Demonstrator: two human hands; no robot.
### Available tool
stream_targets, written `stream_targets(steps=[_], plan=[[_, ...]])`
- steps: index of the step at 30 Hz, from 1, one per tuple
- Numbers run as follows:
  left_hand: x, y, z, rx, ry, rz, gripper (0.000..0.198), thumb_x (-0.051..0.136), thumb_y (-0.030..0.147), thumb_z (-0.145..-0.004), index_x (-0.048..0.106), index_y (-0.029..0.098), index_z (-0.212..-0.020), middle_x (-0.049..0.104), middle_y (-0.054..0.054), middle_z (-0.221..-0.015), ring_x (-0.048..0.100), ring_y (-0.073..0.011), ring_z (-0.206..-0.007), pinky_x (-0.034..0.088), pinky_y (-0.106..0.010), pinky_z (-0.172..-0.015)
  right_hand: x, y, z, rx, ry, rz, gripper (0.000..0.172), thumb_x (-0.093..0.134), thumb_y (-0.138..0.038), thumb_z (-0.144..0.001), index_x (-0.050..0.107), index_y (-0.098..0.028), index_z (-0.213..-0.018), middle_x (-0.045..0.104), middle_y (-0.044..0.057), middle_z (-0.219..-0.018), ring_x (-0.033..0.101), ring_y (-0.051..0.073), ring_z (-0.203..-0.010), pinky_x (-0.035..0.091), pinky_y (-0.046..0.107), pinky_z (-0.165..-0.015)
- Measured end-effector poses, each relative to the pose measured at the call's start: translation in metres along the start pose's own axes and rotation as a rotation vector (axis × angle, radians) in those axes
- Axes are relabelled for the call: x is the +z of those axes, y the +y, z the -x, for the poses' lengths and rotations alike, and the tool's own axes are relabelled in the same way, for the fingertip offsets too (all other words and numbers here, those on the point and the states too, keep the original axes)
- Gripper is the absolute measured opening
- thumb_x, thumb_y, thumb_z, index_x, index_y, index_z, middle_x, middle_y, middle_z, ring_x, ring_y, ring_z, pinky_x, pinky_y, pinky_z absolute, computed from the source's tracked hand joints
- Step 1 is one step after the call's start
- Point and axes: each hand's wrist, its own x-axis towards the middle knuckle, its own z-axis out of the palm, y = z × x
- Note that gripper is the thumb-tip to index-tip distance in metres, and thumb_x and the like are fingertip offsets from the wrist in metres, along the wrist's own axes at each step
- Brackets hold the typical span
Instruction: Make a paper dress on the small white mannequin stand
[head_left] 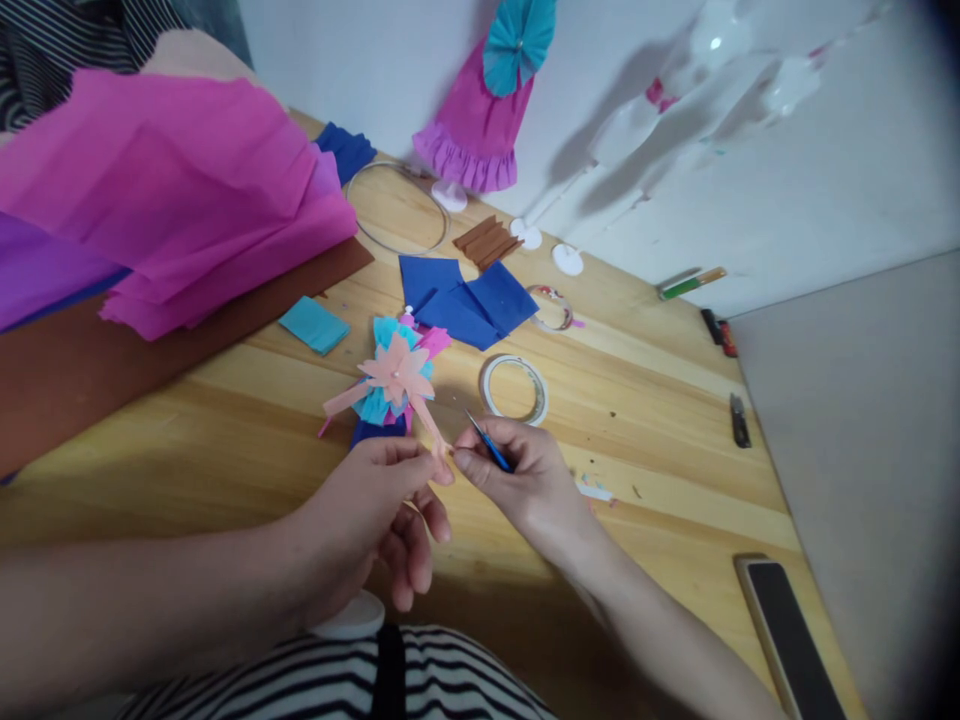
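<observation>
A paper flower (395, 382) with peach petals over light blue, pink and dark blue layers lies on the wooden table (645, 400). My left hand (375, 510) pinches the tip of one long peach strip of the flower between thumb and forefinger. My right hand (517, 475) meets it from the right, fingers closed on a thin blue-handled tool (487, 445) whose point rises toward a white tape roll (514, 388).
A heap of pink and purple crepe paper (165, 190) on brown sheets fills the left. Dark blue paper pieces (465, 300), a wire hoop (397, 205), brown sticks, a pink paper dress (476, 125), a green pen, a craft knife (739, 420) and a phone (787, 630) lie around.
</observation>
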Motion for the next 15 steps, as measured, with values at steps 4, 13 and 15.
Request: stream_targets(steps=[4,13,15], plan=[[0.0012,0.0031,0.0016,-0.005,0.005,0.049,0.018,0.052,0.036,-0.079,0.048,0.019,-0.085,0.058,0.002,-0.058,0.046,-0.0090,-0.030,0.035,-0.017,-0.026,-0.0009,0.0006,0.0013,-0.005,-0.004,0.002,0.019,0.061,-0.032,-0.076,0.057,-0.017,-0.064,0.039,-0.005,-0.056,0.031,0.009,-0.052,0.024,0.024,-0.049],[0.0004,-0.0003,0.0001,0.024,-0.020,-0.017,0.026,0.046,0.046,-0.089,0.042,0.020,-0.086,0.058,0.004,-0.060,0.047,-0.0075,-0.031,0.036,-0.015,-0.026,0.0029,-0.0021,0.0025,0.003,-0.033,0.001,0.023,0.062,-0.035,-0.076,0.054,-0.018,-0.063,0.037,-0.004,-0.057,0.031,0.010,-0.053,0.026,0.025,-0.050],[0.0010,-0.0001,-0.0003,0.017,-0.009,-0.026,0.021,0.043,0.039,-0.092,0.042,0.020,-0.084,0.057,0.004,-0.058,0.047,-0.0073,-0.030,0.035,-0.014,-0.025,0.0030,-0.0021,0.0016,-0.003,-0.033,0.003,0.022,0.061,-0.035,-0.076,0.054,-0.018,-0.063,0.038,-0.004,-0.057,0.031,0.010,-0.054,0.026,0.025,-0.050]])
